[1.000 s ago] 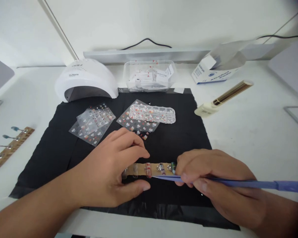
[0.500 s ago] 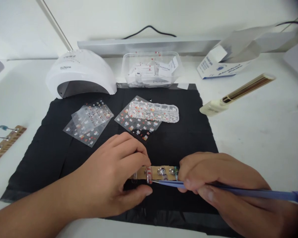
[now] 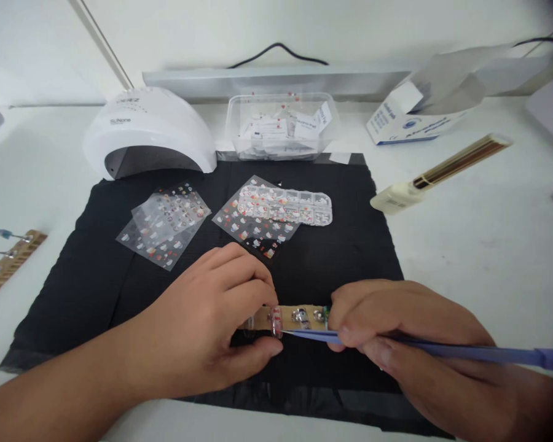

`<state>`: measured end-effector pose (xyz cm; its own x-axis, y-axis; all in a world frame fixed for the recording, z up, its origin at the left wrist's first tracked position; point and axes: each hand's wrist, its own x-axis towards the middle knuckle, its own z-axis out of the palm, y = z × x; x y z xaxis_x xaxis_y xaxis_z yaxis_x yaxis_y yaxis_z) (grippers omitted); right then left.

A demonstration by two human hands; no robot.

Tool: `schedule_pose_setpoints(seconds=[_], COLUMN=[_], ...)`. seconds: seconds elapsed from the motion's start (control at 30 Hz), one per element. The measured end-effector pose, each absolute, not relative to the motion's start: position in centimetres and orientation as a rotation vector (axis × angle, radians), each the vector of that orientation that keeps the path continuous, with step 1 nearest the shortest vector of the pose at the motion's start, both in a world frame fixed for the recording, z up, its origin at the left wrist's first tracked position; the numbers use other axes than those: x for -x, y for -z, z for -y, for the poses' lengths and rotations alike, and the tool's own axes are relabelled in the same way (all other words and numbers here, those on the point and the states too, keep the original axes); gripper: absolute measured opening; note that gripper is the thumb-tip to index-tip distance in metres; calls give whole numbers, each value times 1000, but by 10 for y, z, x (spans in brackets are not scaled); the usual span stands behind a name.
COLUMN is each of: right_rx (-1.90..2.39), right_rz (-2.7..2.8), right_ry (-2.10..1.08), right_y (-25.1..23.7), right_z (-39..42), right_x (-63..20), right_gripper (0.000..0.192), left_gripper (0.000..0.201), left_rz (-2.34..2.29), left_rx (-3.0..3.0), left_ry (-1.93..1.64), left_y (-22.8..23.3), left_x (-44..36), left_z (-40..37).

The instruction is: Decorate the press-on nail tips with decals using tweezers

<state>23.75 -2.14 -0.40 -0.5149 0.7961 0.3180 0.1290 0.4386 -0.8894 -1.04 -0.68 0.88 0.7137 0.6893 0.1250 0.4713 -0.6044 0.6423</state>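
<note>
We steady a tan strip of false nails [image 3: 295, 318] on the black mat [image 3: 96, 245] at the near edge of the table. Our left hand [image 3: 203, 325] is curled over the strip's left end, thumb below and fingers above, pinching it flat. Our right hand [image 3: 396, 331] is closed in a pen grip around a blue tool [image 3: 465, 353], whose fine tip meets the reddish nail [image 3: 276, 322] just beside our left thumb.

Progress, as we judge it: several nails on the strip already carry colour or decoration, including a green one [image 3: 325, 316] at the right end. The reddish nail is in work. The sticker sheets [image 3: 166, 224] and the clear charm tray [image 3: 286, 207] lie further back on the mat, well apart from both hands.

Limits of view: our left hand hides the strip's left end, so we cannot count the nails or tell which are bare. The tool's rear end runs out of frame. The decorations are too small to identify.
</note>
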Motion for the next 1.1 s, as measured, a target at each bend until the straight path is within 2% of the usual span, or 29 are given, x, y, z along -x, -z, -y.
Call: schedule_pose_setpoints(seconds=[0.87, 1.1], right_rx=[802, 766], right_rz=[1929, 1945], right_ry=[-1090, -1118], right_y=[4, 5], right_z=[23, 21], right_x=[-238, -239], right_gripper=[26, 26], left_gripper=[14, 10], left_rz=[-818, -783], left_rx=[-2335, -2407], left_ry=[-529, -447], left_y=[-11, -13], left_x=[9, 11], left_z=[8, 12])
